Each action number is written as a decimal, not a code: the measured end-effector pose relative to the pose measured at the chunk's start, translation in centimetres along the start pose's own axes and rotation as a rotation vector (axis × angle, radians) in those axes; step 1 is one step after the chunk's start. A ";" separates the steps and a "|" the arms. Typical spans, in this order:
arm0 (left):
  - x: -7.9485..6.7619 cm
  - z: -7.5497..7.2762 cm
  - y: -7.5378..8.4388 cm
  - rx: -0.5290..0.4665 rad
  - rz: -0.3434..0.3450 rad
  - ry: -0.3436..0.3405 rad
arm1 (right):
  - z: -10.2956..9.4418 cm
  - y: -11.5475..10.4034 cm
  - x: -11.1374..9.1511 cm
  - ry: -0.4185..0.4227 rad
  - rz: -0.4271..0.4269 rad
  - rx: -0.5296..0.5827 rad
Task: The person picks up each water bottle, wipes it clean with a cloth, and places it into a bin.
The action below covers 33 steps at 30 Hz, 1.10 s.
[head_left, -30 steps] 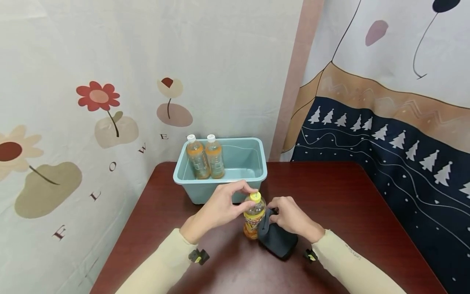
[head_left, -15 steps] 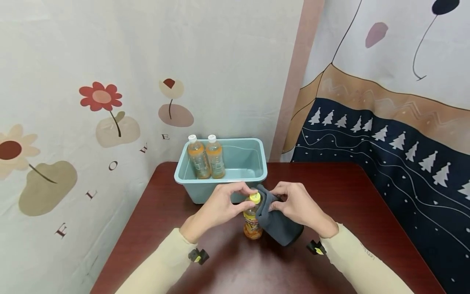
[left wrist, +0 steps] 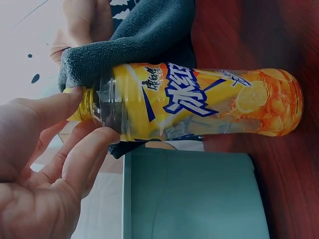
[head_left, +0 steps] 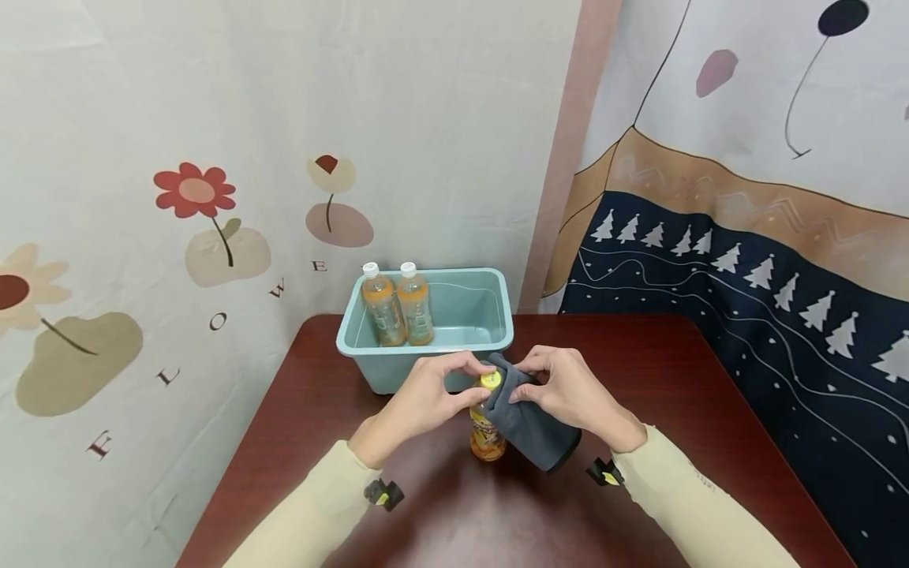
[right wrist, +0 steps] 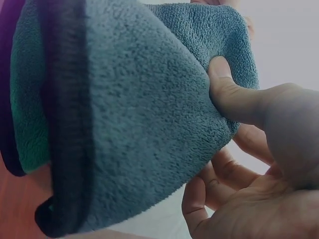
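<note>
A drink bottle (left wrist: 199, 102) with a yellow cap and a yellow-orange label stands upright on the table. My left hand (head_left: 429, 394) pinches it at the cap and neck between thumb and fingers. In my right hand (head_left: 571, 390) is a dark grey cloth (head_left: 536, 426), gripped between thumb and fingers. The cloth (right wrist: 144, 109) drapes against the right side of the bottle's neck and hangs down beside it. In the left wrist view its folded edge lies over the shoulder of the bottle, right at the yellow cap (head_left: 491, 380).
Behind the hands sits a light blue plastic bin (head_left: 426, 351). Two white-capped bottles, one of them the left bottle (head_left: 384, 309) and the other the right bottle (head_left: 415, 308), stand in its left part. A printed fabric backdrop (head_left: 454, 158) rises behind the dark red table (head_left: 611, 347).
My right hand has raised the cloth from low beside the bottle up to its neck and brought it in against the cap. The left hand keeps its hold on the bottle.
</note>
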<state>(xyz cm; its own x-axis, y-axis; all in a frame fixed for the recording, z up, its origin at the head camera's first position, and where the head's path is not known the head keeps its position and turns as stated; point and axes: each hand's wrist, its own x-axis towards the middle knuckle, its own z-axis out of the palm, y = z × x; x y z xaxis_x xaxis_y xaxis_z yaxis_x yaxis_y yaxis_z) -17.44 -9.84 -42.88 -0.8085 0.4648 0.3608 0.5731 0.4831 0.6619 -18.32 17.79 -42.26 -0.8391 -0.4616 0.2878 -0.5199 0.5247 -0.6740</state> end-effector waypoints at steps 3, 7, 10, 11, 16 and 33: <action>0.0 0.0 0.0 0.003 -0.015 0.007 | -0.2 0.0 -0.1 -0.006 0.000 -0.013; -0.1 0.3 0.2 -0.017 -0.035 0.021 | -0.7 0.4 -0.4 -0.002 0.006 -0.023; -0.2 0.6 0.5 -0.053 -0.049 0.037 | -1.3 0.7 -0.7 0.013 0.017 -0.020; -0.2 0.7 0.5 -0.056 -0.053 0.045 | -1.5 0.8 -0.8 0.021 0.023 -0.019; 0.1 1.2 0.8 -0.028 -0.043 0.109 | -2.5 1.3 -1.2 0.072 0.047 -0.041; 0.5 0.9 1.1 -0.024 -0.039 0.139 | -1.6 2.1 -1.4 0.066 0.051 -0.046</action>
<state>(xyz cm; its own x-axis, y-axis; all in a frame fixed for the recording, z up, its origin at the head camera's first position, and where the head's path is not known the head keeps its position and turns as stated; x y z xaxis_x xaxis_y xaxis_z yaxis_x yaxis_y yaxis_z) -17.07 -8.44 -42.57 -0.8419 0.3380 0.4208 0.5388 0.4802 0.6922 -18.48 20.69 -42.99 -0.8724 -0.3866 0.2992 -0.4822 0.5794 -0.6572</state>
